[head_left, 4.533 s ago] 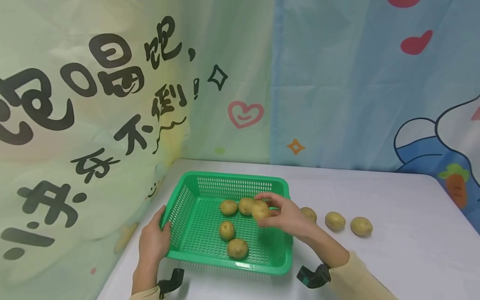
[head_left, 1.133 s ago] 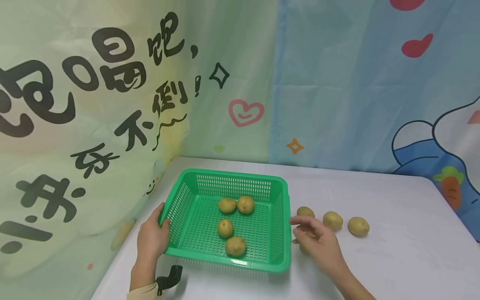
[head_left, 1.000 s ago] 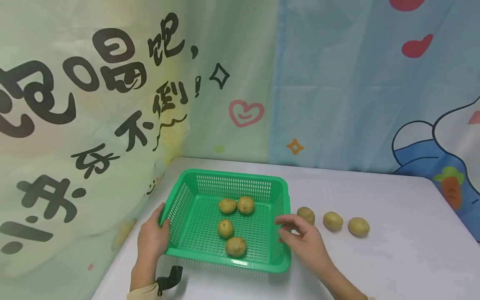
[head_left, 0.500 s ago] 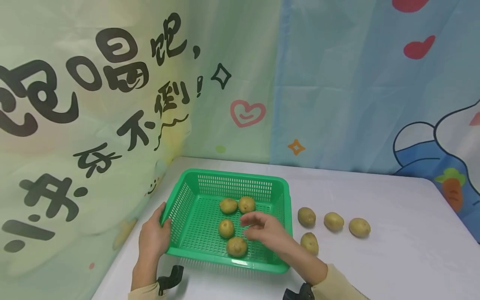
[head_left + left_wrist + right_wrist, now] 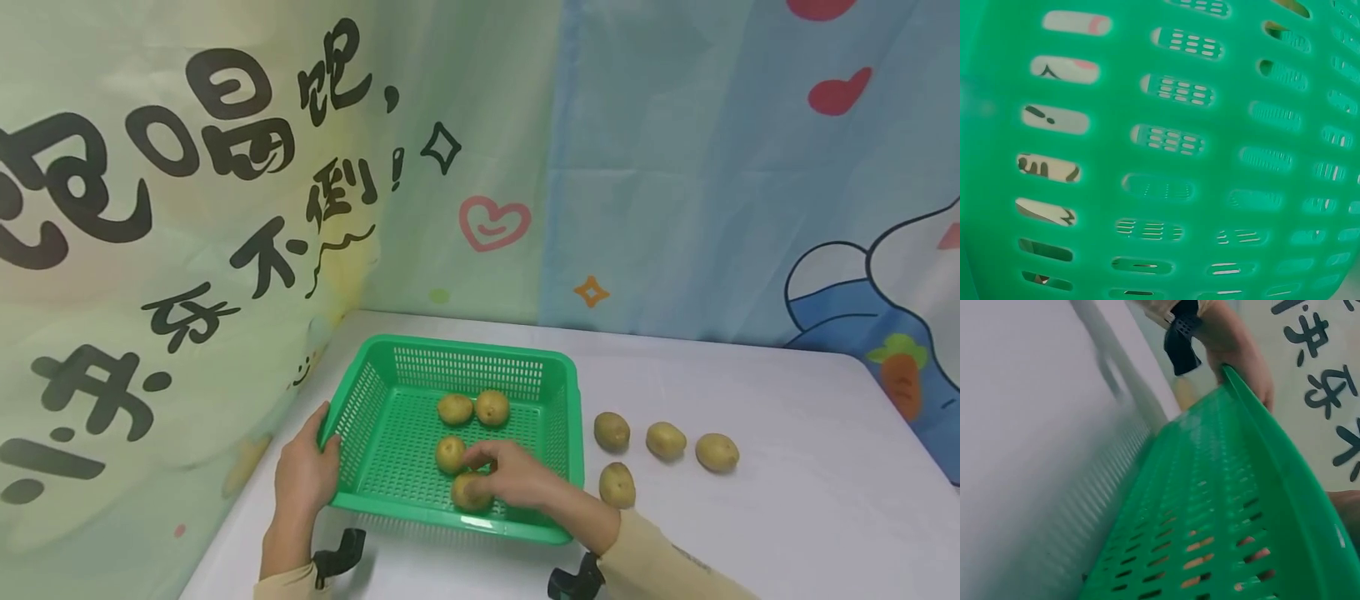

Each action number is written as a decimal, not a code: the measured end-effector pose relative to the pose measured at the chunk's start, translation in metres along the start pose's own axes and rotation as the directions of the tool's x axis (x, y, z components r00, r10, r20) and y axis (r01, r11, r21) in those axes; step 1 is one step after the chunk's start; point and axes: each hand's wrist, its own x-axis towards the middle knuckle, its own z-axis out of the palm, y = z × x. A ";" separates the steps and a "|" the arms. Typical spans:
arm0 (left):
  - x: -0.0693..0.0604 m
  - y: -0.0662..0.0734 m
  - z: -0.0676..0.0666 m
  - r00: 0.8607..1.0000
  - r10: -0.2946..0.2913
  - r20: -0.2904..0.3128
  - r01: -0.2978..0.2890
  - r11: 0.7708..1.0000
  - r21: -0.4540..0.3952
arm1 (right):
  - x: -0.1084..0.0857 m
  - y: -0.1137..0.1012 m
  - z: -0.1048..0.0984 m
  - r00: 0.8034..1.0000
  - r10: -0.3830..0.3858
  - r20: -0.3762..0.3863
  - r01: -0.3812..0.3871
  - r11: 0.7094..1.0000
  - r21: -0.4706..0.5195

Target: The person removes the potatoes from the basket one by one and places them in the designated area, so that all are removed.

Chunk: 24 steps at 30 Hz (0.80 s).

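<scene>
In the head view a green plastic basket (image 5: 390,505) holds several potatoes. My left hand (image 5: 306,471) grips its left rim, thumb inside. My right hand (image 5: 517,477) reaches over the right side into the basket, thumb and fingers round the front potato (image 5: 465,493), which still sits on the bottom. Just behind it lies another potato (image 5: 450,455). Two more, a left potato (image 5: 454,409) and a right potato (image 5: 492,407), lie side by side farther back. The left wrist view is filled by the basket's slotted wall (image 5: 1104,150); the right wrist view shows its outer side (image 5: 1179,506).
On the white table (image 5: 810,433), right of the basket, lie a near potato (image 5: 617,486) and a row of three: a left potato (image 5: 612,432), a middle potato (image 5: 666,441) and a right potato (image 5: 717,452). Printed curtains (image 5: 675,208) stand behind and to the left.
A potato went from the basket to the table on the right, and my right hand let it go. That hand then came back left into the basket, down to the front potato.
</scene>
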 end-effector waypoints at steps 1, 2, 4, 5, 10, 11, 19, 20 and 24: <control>0.000 0.000 0.000 1.000 0.000 0.001 0.000 1.000 0.000 | 0.000 0.000 0.001 1.000 0.006 0.009 -0.006 1.000 -0.005; 0.000 0.000 0.000 1.000 0.002 0.003 -0.002 1.000 0.000 | 0.001 0.000 0.002 1.000 0.014 0.016 -0.014 1.000 -0.002; 0.000 0.000 0.001 1.000 0.002 0.005 -0.002 1.000 -0.002 | 0.001 0.001 0.003 0.999 0.024 0.023 -0.024 1.000 -0.006; -0.001 0.000 0.001 1.000 0.002 0.005 -0.002 1.000 -0.002 | 0.002 0.001 0.004 0.999 0.026 0.025 -0.026 1.000 -0.011; -0.001 0.000 0.000 1.000 0.001 0.004 -0.001 1.000 0.003 | 0.004 0.001 0.005 0.998 0.007 0.054 -0.002 0.996 -0.085; -0.001 0.000 -0.001 1.000 0.000 0.004 0.000 1.000 0.003 | 0.005 0.002 0.006 0.998 0.004 0.068 0.003 0.995 -0.104; -0.001 0.001 -0.001 1.000 -0.005 0.006 0.005 1.000 0.002 | 0.003 0.002 0.009 0.991 -0.005 0.131 0.036 0.970 -0.239; -0.001 0.002 -0.001 1.000 -0.005 0.005 0.005 1.000 0.000 | 0.002 0.002 0.010 0.991 -0.004 0.131 0.036 0.970 -0.242; -0.003 0.001 -0.001 1.000 -0.003 0.003 0.003 1.000 -0.001 | 0.000 0.002 0.012 0.990 0.020 0.142 0.016 0.968 -0.250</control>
